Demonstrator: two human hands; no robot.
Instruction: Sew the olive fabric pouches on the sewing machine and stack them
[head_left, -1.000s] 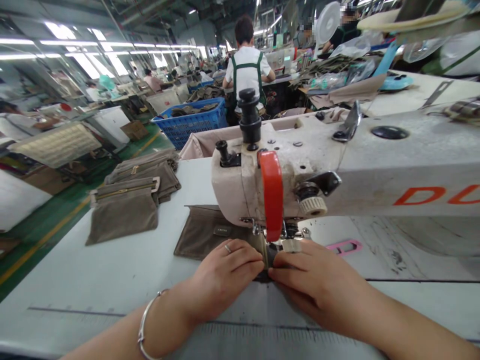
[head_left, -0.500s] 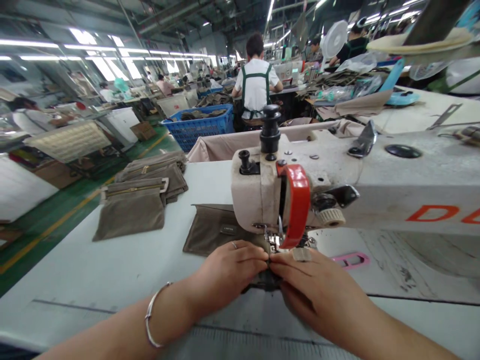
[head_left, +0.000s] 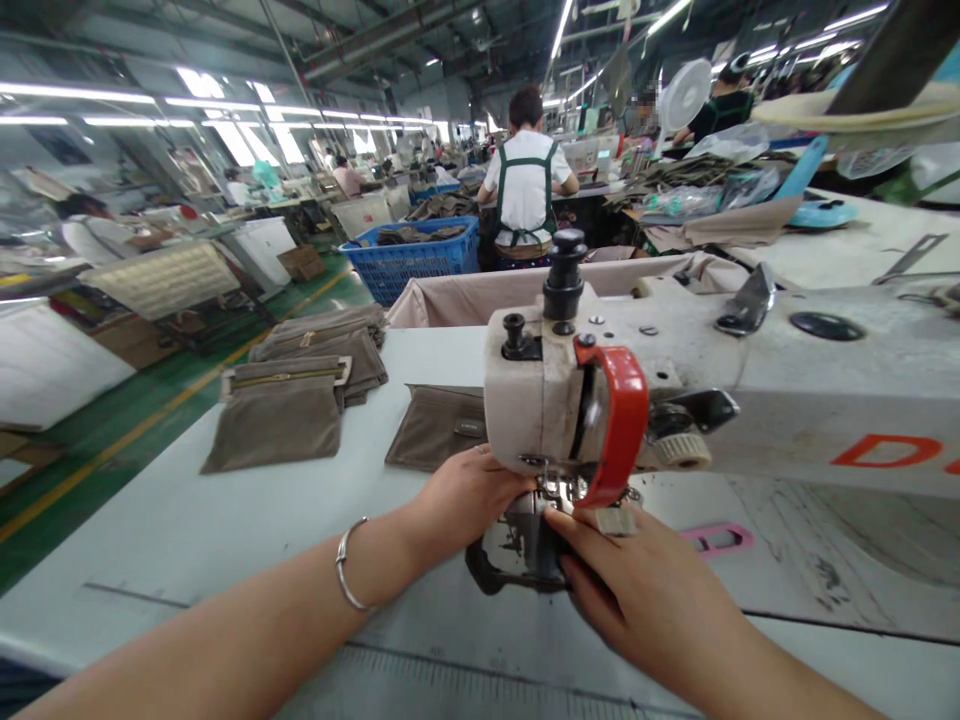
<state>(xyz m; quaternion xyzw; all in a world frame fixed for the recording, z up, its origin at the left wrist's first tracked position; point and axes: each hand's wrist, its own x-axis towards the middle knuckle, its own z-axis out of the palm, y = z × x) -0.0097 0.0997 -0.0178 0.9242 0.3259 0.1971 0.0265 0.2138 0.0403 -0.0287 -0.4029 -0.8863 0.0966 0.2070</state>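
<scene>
A brown fabric pouch (head_left: 429, 425) with a small dark label lies flat on the table, left of the sewing machine (head_left: 514, 400) head, and its right part is hidden behind it. My left hand (head_left: 469, 500) is closed over the pouch's near edge, with fingertips beside the presser foot (head_left: 559, 488). Just in front of the foot is my right hand (head_left: 637, 560), its fingers together and pointing left; whatever lies under them is hidden. Between my hands shows the machine's dark metal bed (head_left: 517, 550). A red guard (head_left: 624, 420) curves down above my right fingers.
Several brown zippered pouches (head_left: 277, 425) are piled on the white table (head_left: 135, 540) at the left. A pink looped piece (head_left: 724, 538) lies right of my right hand. Beyond the table stand a blue basket (head_left: 412, 262) and a person (head_left: 525, 180) seated facing away.
The pouch has moved away from me, past the needle area. My left hand has shifted forward with it, uncovering the metal bed. My right hand stays by the foot. The view has shifted slightly left.
</scene>
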